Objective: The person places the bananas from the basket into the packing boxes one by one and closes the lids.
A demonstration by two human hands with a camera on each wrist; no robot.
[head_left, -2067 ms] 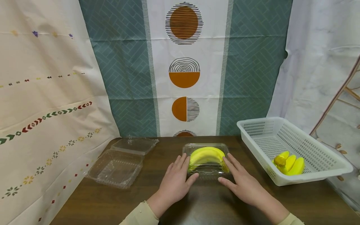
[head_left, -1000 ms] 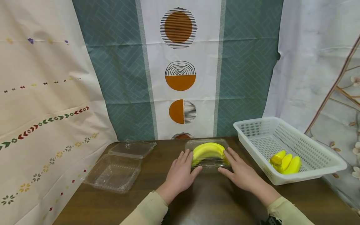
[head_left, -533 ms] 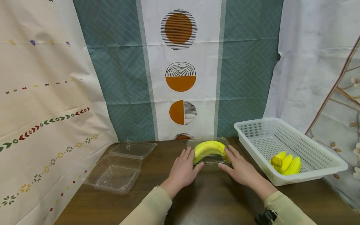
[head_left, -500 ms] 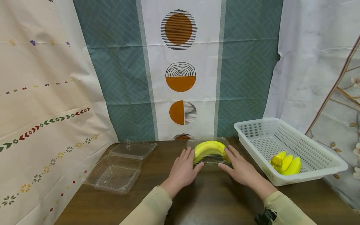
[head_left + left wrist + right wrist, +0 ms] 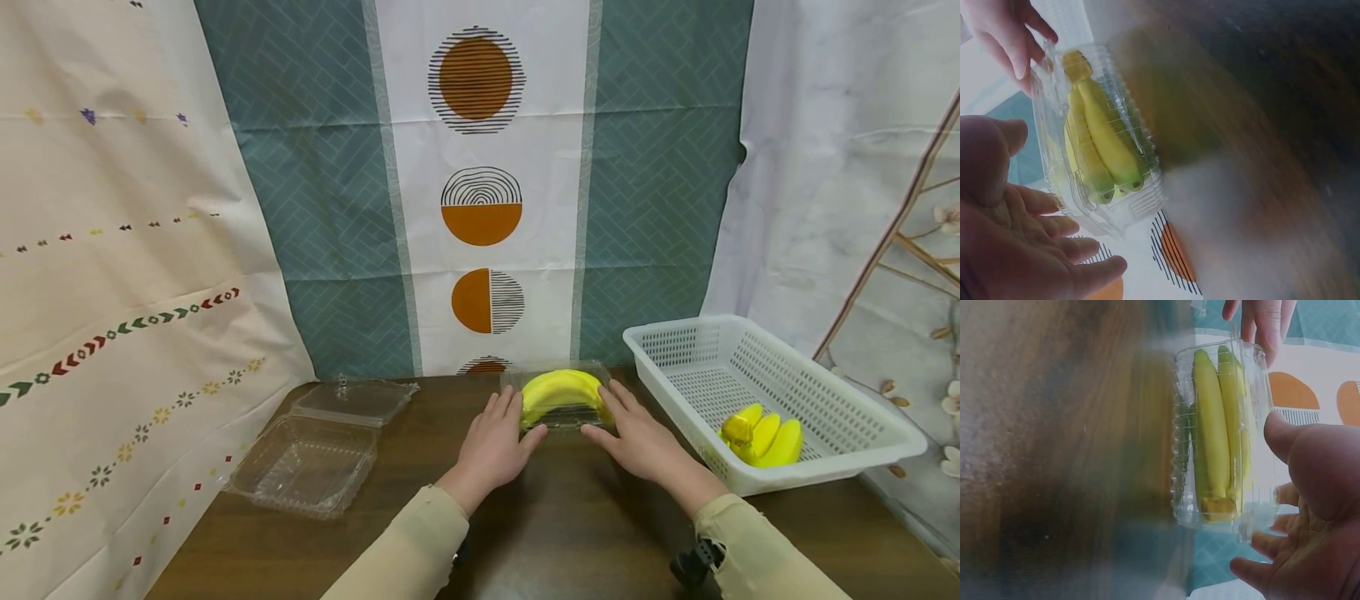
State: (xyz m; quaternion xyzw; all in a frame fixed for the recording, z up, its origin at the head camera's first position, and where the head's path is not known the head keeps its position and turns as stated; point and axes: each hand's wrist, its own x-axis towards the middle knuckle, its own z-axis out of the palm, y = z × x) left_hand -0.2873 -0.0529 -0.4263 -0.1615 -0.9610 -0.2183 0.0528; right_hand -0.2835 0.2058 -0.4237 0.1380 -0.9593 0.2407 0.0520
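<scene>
A clear plastic clamshell box [image 5: 558, 422] with its lid closed stands near the back edge of the table. Inside it lies a bunch of yellow bananas [image 5: 562, 390], greenish at the tips in the left wrist view. My left hand [image 5: 491, 446] rests at the box's left side, its fingers extended along the side and the thumb near the front corner. My right hand [image 5: 643, 437] mirrors it at the right side, fingers fairly straight. Both wrist views show the box [image 5: 1100, 137] between the two hands, bananas [image 5: 1213, 431] visible through its wall.
On the left of the brown table [image 5: 555, 533] sits a second clear clamshell box [image 5: 307, 462], lid folded back. A white perforated basket [image 5: 847, 471] at the right holds another bunch of bananas [image 5: 765, 437]. A patterned curtain [image 5: 495, 208] hangs behind the table.
Both hands and the closed box with the bananas have moved away from me, toward the table's back edge. The open box and the basket have stayed in place.
</scene>
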